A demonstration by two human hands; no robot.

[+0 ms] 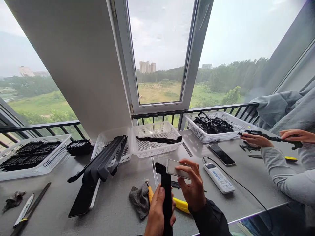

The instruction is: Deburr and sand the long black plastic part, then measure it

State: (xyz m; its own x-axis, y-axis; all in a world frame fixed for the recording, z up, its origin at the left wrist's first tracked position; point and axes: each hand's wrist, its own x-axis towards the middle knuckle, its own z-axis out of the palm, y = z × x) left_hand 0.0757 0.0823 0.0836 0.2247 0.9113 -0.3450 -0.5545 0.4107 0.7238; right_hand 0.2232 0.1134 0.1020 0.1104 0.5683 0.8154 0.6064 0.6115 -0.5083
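My left hand (157, 209) is wrapped round a long black plastic trim piece (166, 196), held upright with its hooked end at the top. In my right hand (193, 185) is a flat, pale rectangular block (177, 168) with rounded corners; its exact kind is unclear. The block's left edge is at the upper part of the trim piece; whether they touch I cannot tell. Near my left hand lie a grey cloth (139, 199) and a tool with a yellow handle (150, 192). Behind both hands is a curved yellow object (181, 205), partly hidden.
White baskets (169, 127) line the window side, several holding black parts. Long black trim pieces (98, 164) lean over one basket. Right of my hands are a phone (221, 154) and a white power strip (219, 178). A co-worker's hands (257, 140) hold a black part.
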